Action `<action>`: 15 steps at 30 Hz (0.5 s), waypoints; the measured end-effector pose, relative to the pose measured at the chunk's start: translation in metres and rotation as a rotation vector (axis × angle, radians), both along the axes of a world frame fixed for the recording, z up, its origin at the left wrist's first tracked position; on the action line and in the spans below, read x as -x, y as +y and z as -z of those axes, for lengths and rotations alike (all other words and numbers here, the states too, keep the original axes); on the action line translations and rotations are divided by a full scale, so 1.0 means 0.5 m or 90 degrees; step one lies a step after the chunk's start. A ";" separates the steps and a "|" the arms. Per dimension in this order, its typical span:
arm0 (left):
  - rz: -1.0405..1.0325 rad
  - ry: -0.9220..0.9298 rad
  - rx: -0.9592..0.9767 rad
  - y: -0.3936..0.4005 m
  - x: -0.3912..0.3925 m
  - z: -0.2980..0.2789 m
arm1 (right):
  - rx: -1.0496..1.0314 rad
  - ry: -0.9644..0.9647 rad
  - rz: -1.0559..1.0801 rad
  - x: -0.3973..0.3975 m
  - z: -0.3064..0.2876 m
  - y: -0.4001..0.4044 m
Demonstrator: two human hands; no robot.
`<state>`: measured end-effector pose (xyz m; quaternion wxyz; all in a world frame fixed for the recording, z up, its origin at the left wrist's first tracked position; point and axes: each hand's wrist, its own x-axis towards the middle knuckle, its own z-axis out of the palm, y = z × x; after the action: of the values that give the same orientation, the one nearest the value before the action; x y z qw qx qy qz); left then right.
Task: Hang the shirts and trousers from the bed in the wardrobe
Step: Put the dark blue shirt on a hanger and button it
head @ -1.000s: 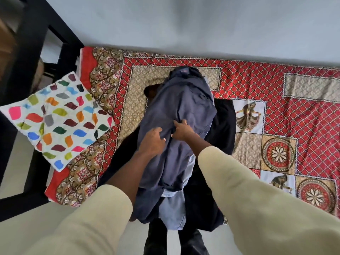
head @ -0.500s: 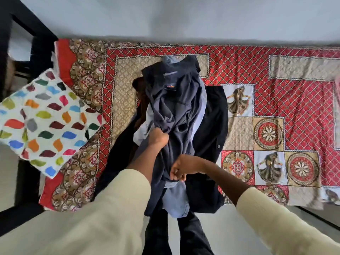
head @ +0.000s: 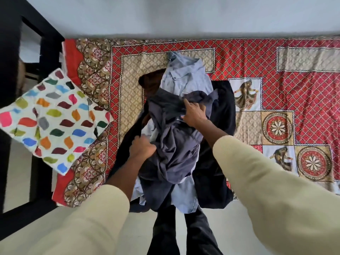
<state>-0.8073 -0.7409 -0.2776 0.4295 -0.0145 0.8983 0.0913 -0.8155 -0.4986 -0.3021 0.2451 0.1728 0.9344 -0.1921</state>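
Note:
A pile of clothes lies across the bed in front of me. On top is a crumpled dark grey-blue shirt [head: 176, 144]. My left hand [head: 142, 147] grips its left side in a fist. My right hand [head: 194, 113] holds its bunched upper part, thumb and fingers curled round the cloth. Under it a light blue shirt [head: 182, 78] shows, collar toward the wall. Black trousers [head: 223, 115] lie beneath, reaching over the bed's near edge, and a dark brown garment [head: 150, 83] peeks out at the pile's upper left.
The bed carries a red and beige patterned bedspread [head: 276, 67]. A white pillow [head: 49, 118] with coloured leaf shapes lies at the left end by the black bed frame [head: 46, 41]. A pale wall runs behind the bed. My dark-trousered legs [head: 165, 232] stand on the light floor.
The dark shirt has been pulled down toward me, uncovering the light blue shirt's collar. My right hand moved up to the shirt's top; my left hand shifted lower left.

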 end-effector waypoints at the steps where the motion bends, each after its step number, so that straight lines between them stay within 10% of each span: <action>1: 0.001 0.077 -0.045 0.004 0.019 -0.002 | 0.005 0.007 0.016 0.001 0.002 0.002; 6: 0.133 0.317 -0.199 0.052 0.101 -0.034 | 0.055 0.147 0.058 -0.031 -0.015 -0.013; 15: 0.424 0.281 -0.375 0.138 0.119 -0.143 | 0.249 0.335 0.098 -0.082 -0.226 -0.038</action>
<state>-0.8669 -0.6719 -0.2060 0.2204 0.4148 0.8598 0.2002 -0.7747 -0.5178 -0.1892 0.0091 0.1370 0.8954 -0.4236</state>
